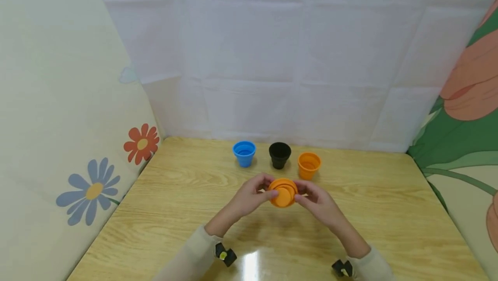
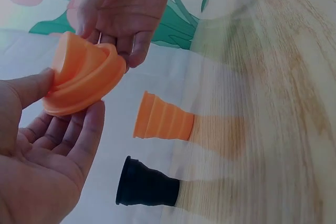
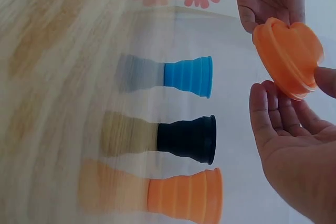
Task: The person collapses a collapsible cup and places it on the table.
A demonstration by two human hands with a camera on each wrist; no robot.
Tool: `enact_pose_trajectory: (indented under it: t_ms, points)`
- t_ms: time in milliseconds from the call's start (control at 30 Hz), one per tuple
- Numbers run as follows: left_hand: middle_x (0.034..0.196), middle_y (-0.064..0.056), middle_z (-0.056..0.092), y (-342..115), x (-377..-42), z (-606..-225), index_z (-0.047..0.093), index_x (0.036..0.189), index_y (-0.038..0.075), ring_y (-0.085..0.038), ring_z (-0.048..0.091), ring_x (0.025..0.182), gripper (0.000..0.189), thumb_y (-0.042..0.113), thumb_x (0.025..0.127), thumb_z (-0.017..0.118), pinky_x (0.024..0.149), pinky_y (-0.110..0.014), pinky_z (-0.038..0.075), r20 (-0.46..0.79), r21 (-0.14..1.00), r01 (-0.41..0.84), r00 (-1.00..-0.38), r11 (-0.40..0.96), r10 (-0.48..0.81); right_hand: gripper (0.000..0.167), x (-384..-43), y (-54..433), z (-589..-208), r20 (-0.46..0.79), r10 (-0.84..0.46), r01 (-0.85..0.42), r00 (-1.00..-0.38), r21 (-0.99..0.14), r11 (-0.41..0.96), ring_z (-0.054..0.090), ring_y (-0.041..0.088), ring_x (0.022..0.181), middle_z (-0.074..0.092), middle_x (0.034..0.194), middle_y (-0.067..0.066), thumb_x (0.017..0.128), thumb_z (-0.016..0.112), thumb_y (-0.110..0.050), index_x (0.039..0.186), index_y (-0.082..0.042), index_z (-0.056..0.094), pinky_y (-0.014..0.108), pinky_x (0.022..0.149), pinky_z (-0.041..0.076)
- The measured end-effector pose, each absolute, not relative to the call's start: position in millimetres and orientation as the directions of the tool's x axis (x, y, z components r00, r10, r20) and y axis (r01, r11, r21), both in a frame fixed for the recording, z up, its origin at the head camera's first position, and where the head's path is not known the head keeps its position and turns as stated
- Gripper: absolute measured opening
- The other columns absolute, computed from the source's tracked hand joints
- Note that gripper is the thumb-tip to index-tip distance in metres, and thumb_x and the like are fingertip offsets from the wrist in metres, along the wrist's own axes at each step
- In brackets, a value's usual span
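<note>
Both hands hold an orange collapsible cup (image 1: 283, 193) above the table, its round base turned toward the head camera. Its walls are partly folded and bent unevenly, as the left wrist view shows. My left hand (image 1: 252, 194) pinches one side of the rim between thumb and fingers. On the opposite side, my right hand (image 1: 317, 201) grips it the same way. Beyond the hands stand three expanded cups, all upright: a blue cup (image 1: 244, 154), a black cup (image 1: 279, 155) and, nearest the right hand, another orange cup (image 1: 309, 165).
The wood-grain table (image 1: 175, 194) reaches back to a white cloth (image 1: 249, 56) hanging behind the cups. Walls printed with flowers (image 1: 94, 191) stand at the left and right. Light glares off the table's front (image 1: 250, 266).
</note>
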State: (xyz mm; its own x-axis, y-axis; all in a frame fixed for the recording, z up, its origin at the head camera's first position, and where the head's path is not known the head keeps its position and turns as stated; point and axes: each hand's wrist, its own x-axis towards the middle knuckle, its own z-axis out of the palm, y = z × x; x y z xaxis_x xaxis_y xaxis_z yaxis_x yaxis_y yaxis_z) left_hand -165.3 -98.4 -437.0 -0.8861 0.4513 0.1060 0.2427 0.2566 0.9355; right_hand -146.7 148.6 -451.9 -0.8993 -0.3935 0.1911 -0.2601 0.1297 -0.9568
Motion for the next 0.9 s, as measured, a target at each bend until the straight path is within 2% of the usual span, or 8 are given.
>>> enact_pose_trajectory:
  t_ms: [100, 233, 367, 533, 733, 900]
  points:
    - [0.107, -0.011, 0.066, -99.3, -165.4, -437.8, 0.059, 0.126, 0.001, -0.019, 0.063, 0.094, 0.035, 0.017, 0.098, 0.069, 0.077, -0.027, 0.058, 0.099, 0.95, 0.226, -0.873, 0.217, 0.477, 0.038, -146.5, 148.7, -453.2, 0.176, -0.397, -0.244, -0.901, -0.961, 0.128, 0.062, 0.011, 0.103, 0.063, 0.12, 0.021, 0.102, 0.061, -0.01, 0.136, 0.005, 0.056, 0.027, 0.089, 0.057]
    - [0.106, -0.009, 0.066, -98.8, -165.4, -436.3, 0.059, 0.133, 0.005, -0.019, 0.063, 0.094, 0.041, 0.025, 0.098, 0.069, 0.073, -0.03, 0.06, 0.094, 0.947, 0.236, -0.852, 0.217, 0.515, 0.036, -145.9, 147.4, -451.5, 0.188, -0.392, -0.258, -0.901, -0.957, 0.132, 0.062, 0.011, 0.101, 0.064, 0.119, 0.02, 0.102, 0.061, -0.011, 0.135, 0.004, 0.058, 0.027, 0.087, 0.057]
    - [0.103, -0.003, 0.067, -98.9, -164.7, -435.3, 0.063, 0.129, 0.01, -0.016, 0.063, 0.091, 0.037, 0.031, 0.099, 0.068, 0.073, -0.027, 0.058, 0.086, 0.928, 0.257, -0.853, 0.269, 0.515, 0.036, -144.6, 144.6, -449.5, 0.198, -0.389, -0.266, -0.9, -0.956, 0.127, 0.061, 0.012, 0.102, 0.064, 0.12, 0.02, 0.101, 0.062, -0.01, 0.133, 0.005, 0.059, 0.025, 0.086, 0.057]
    - [0.101, -0.004, 0.068, -99.5, -164.0, -435.9, 0.063, 0.125, 0.009, -0.015, 0.063, 0.088, 0.035, 0.03, 0.099, 0.068, 0.073, -0.03, 0.058, 0.077, 0.927, 0.249, -0.859, 0.28, 0.507, 0.036, -144.9, 143.4, -451.2, 0.186, -0.38, -0.248, -0.906, -0.961, 0.122, 0.06, 0.012, 0.103, 0.063, 0.121, 0.02, 0.1, 0.063, -0.009, 0.133, 0.005, 0.058, 0.024, 0.087, 0.056]
    - [0.107, -0.009, 0.066, -98.9, -164.4, -438.4, 0.059, 0.126, 0.005, -0.019, 0.063, 0.091, 0.037, 0.029, 0.098, 0.068, 0.076, -0.034, 0.061, 0.036, 0.965, 0.156, -0.876, 0.211, 0.482, 0.043, -146.1, 143.4, -454.4, 0.216, -0.413, -0.273, -0.885, -0.958, 0.085, 0.06, 0.011, 0.108, 0.06, 0.126, 0.024, 0.101, 0.062, -0.007, 0.14, 0.007, 0.051, 0.024, 0.09, 0.056]
    - [0.107, -0.012, 0.065, -98.3, -164.4, -438.2, 0.057, 0.129, 0.002, -0.019, 0.064, 0.091, 0.039, 0.025, 0.099, 0.067, 0.078, -0.038, 0.062, 0.039, 0.968, 0.155, -0.87, 0.198, 0.491, 0.046, -145.9, 143.3, -454.7, 0.213, -0.42, -0.273, -0.882, -0.958, 0.088, 0.06, 0.01, 0.109, 0.058, 0.129, 0.024, 0.1, 0.063, -0.007, 0.142, 0.006, 0.05, 0.024, 0.091, 0.056]
